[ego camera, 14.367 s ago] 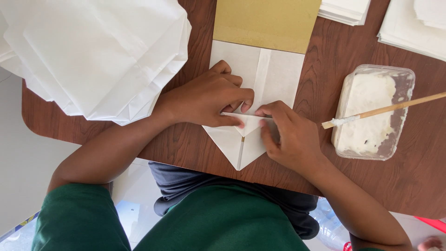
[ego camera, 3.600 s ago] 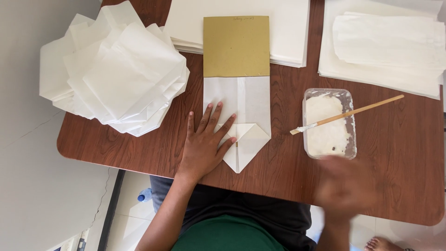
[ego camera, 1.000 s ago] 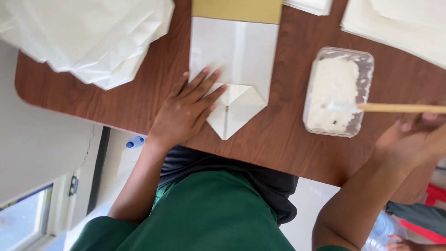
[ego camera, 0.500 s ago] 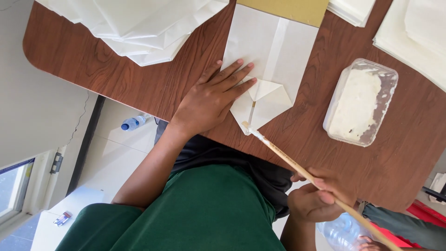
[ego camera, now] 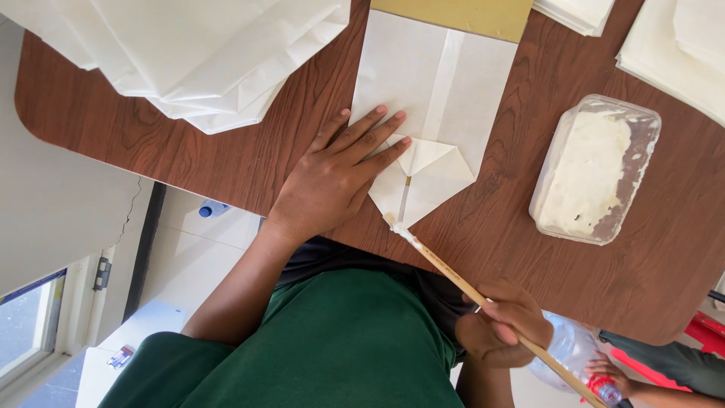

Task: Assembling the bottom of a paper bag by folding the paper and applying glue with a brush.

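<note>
Cut off at the top edge: the tan card (ego camera: 453,15) above the bag, the heap of white paper bags (ego camera: 204,53) at upper left, and more white sheets (ego camera: 680,53) at upper right. Cut off at the lower right edge: the far end of the wooden brush (ego camera: 483,298). Partly hidden behind the right hand: a clear plastic bottle (ego camera: 563,355) below the desk (ego camera: 151,143). Hard to tell whether the brush tip touches the paper or sits just short of it.

Upper centre of the frame: a white paper bag (ego camera: 442,91) lying flat on the brown wood-grain desk, a long seam down its middle, bottom end folded into a diamond of flaps that comes to a point toward the near edge. At right of the frame, apart from the bag: a clear tub of white paste (ego camera: 593,170).

Left hand (ego camera: 340,174) spread flat, fingers open, pressing the bag beside the folded flaps. Right hand (ego camera: 502,325) at lower centre-right, closed around the brush stick, paste-coated tip aimed at the point of the fold.

Against half a second ago: much the same pose, brush tip now lower, at the fold's point rather than up along the flap seam; left hand unmoved on the bag.
</note>
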